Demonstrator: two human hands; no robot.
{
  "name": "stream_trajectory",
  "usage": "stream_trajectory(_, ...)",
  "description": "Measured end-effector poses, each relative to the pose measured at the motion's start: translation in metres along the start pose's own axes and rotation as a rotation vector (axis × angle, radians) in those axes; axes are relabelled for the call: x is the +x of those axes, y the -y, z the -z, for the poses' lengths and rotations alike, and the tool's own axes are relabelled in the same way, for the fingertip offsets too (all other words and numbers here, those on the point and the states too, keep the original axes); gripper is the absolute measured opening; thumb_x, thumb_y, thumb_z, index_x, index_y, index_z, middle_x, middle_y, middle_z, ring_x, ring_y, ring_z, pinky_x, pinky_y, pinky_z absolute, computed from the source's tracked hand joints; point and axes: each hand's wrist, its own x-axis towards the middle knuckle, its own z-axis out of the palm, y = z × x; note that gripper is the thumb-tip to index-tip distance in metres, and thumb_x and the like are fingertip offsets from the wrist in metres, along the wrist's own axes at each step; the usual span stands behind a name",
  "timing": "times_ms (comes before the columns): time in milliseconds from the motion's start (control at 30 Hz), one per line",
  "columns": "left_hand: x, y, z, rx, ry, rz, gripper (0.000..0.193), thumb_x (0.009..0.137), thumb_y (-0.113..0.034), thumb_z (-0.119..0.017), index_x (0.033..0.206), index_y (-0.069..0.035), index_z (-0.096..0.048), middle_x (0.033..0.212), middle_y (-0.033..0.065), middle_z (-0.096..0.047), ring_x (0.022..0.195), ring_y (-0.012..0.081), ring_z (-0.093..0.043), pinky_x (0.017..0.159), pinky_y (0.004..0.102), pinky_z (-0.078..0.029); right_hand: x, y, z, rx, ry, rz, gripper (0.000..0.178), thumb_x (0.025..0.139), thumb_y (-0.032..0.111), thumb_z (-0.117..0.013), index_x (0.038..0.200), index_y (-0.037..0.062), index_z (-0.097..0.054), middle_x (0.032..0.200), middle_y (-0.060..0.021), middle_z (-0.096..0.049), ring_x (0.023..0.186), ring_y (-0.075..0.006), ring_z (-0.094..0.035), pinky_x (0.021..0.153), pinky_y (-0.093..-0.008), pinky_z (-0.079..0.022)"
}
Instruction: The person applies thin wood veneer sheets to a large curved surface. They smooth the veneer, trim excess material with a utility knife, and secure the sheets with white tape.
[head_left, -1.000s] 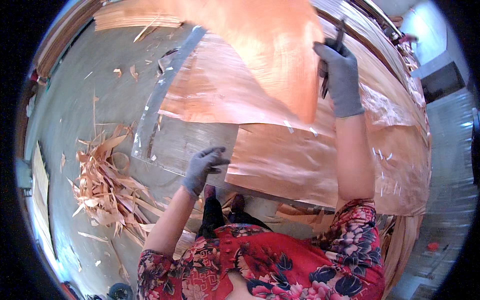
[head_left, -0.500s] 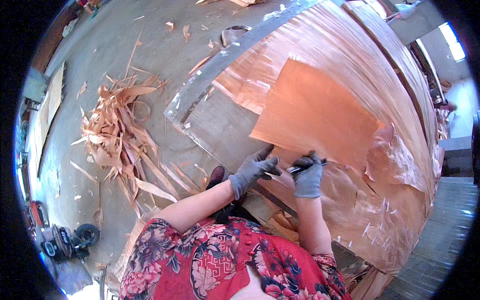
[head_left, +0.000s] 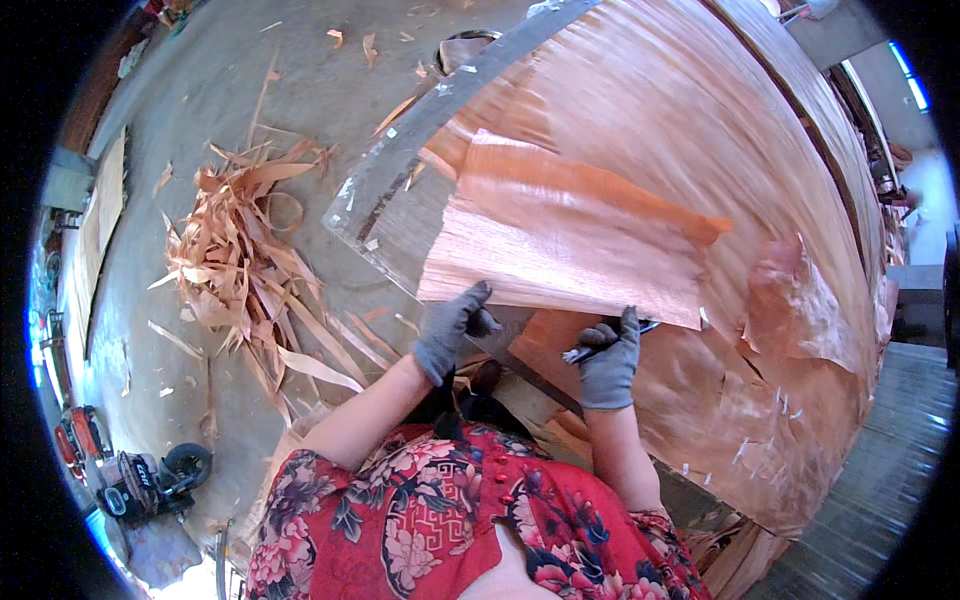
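Since half a second ago, the left hand (head_left: pixel 455 330) has moved away from the right hand (head_left: pixel 612 360), and the wood sheet (head_left: pixel 570 240) has shifted left, now showing a paler face with an orange band along its far side. From where I stand, it spreads just beyond both gloved hands, over the counter (head_left: pixel 440 108). Left thumb and fingers pinch its near edge close to one corner. Curled right fingers grip a small tool (head_left: pixel 574 355), its pale tip pointing left, while one finger reaches up against that same edge; whether it pinches the wood, I cannot tell. Larger sheets (head_left: pixel 680 110) lie beyond the hands, a torn piece (head_left: pixel 790 310) sits right of them, and a heap of strips (head_left: pixel 235 250) covers the floor (head_left: pixel 140 340) well to their left.
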Motion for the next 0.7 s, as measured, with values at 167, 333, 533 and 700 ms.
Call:
stream_trajectory(167, -0.009, -0.05, 0.018, 0.225, -0.014, -0.108, 0.029, 0.086, -0.032, -0.064, 0.08, -0.003, -0.061, 0.055, 0.0065, -0.061, 0.048, 0.0138, -0.059, 0.046, 0.0232, -0.044, -0.012, 0.005, 0.003, -0.115, -0.048, -0.013, 0.023, 0.088, 0.025, -0.063, 0.072, 0.0192, -0.047, 0.05, 0.006, -0.03, 0.042, -0.0067, -0.032, 0.039, -0.0217, -0.033)
stream_trajectory(333, -0.002, -0.063, 0.038, 0.307, 0.005, -0.135, 0.028, 0.085, -0.03, -0.067, 0.084, -0.003, -0.06, 0.064, 0.0061, -0.062, 0.05, 0.0137, -0.059, 0.046, 0.0244, -0.045, -0.04, -0.011, 0.041, -0.232, -0.006, -0.208, 0.027, 0.085, 0.038, -0.064, 0.071, 0.0237, -0.045, 0.051, 0.0065, -0.029, 0.046, -0.0101, -0.038, 0.042, -0.0239, -0.034)
stream_trajectory(533, -0.004, -0.065, -0.01, 0.416, 0.165, -0.239, 0.023, 0.082, -0.021, -0.071, 0.091, -0.002, -0.062, 0.07, 0.0044, -0.063, 0.053, 0.0123, -0.058, 0.047, 0.0264, -0.047, -0.028, -0.022, 0.089, -0.03, -0.14, -0.238, 0.012, 0.086, 0.029, -0.065, 0.082, 0.0216, -0.055, 0.054, 0.0071, -0.038, 0.045, -0.0065, -0.035, 0.045, -0.0217, -0.034)
stream_trajectory(700, -0.024, -0.111, 0.01, 0.352, 0.199, -0.23, 0.024, 0.081, -0.021, -0.071, 0.092, -0.002, -0.061, 0.064, 0.0036, -0.062, 0.052, 0.0122, -0.06, 0.046, 0.0254, -0.046, -0.037, -0.034, 0.079, -0.02, 0.02, -0.332, 0.009, 0.089, 0.026, -0.061, 0.088, 0.017, -0.059, 0.077, 0.003, -0.064, 0.046, -0.0045, -0.037, 0.045, -0.021, -0.036)
